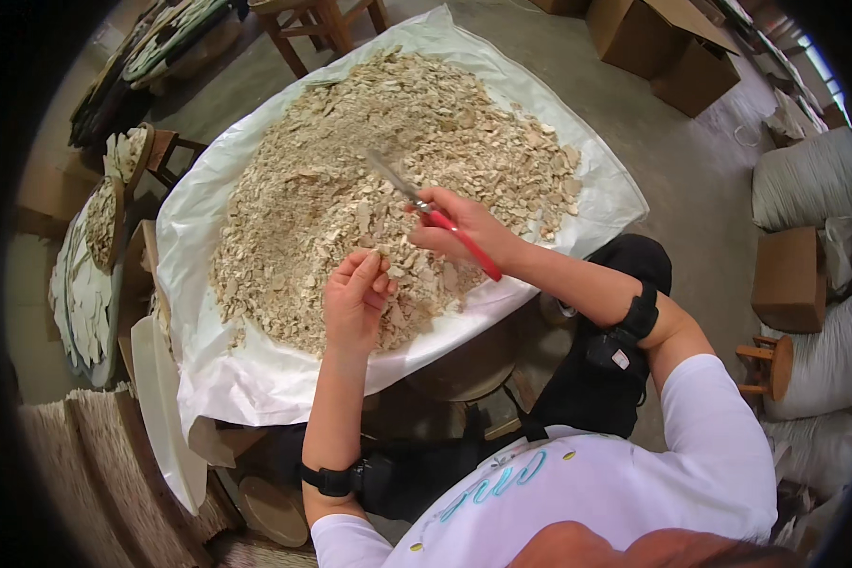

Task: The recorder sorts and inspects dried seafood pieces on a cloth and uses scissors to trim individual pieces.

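A large heap of dry, pale beige flakes and chips (303, 180) lies spread over a white plastic sheet (199, 369) before me. My right hand (464, 230), at the heap's middle right, is closed around a pair of scissors (473, 254) with red handles. The metal blades point away to the upper left, above the flakes. Over the near part of the heap, my left hand (355, 295) is closed in a pinch, with a small pale flake (392, 269) at its fingertips. A short gap separates the two hands.
Round trays of pale pieces (90, 275) stand at the left. A wooden stool (317, 28) is beyond the sheet. Cardboard boxes (663, 57) sit at the far right. Along the right are filled white sacks (809, 180), another box (788, 279) and a small stool (778, 367).
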`<state>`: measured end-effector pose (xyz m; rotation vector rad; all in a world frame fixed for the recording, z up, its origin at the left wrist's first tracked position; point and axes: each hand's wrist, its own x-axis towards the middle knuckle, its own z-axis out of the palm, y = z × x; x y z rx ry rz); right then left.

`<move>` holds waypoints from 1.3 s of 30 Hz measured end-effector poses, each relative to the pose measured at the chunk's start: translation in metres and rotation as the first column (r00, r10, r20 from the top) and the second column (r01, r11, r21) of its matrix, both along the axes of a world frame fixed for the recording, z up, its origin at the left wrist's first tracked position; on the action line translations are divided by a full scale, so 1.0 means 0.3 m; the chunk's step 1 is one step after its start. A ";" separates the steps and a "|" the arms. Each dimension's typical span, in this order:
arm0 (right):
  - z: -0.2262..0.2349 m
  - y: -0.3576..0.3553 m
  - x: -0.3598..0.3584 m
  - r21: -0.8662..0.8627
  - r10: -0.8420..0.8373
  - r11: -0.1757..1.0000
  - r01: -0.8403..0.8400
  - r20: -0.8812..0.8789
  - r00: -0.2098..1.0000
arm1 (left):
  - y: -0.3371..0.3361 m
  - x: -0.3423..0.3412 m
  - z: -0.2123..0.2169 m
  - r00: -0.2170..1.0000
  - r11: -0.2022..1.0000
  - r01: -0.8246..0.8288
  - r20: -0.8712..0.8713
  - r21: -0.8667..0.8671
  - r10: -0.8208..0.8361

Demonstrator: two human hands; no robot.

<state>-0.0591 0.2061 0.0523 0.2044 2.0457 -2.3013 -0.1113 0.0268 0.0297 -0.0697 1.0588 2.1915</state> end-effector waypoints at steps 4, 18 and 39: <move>0.022 0.006 0.000 -0.046 -0.054 0.997 0.057 0.058 0.997 | 0.005 0.009 -0.011 0.993 0.992 0.116 0.023 -0.041 -0.115; -0.037 -0.001 -0.003 0.420 -0.045 0.902 0.096 -0.129 0.991 | 0.042 0.071 -0.003 0.963 0.962 0.268 0.043 -0.062 -0.265; -0.030 -0.052 0.034 0.744 0.151 0.655 0.130 -0.297 0.943 | -0.029 -0.029 0.006 0.957 0.957 -0.289 -0.029 -0.008 0.289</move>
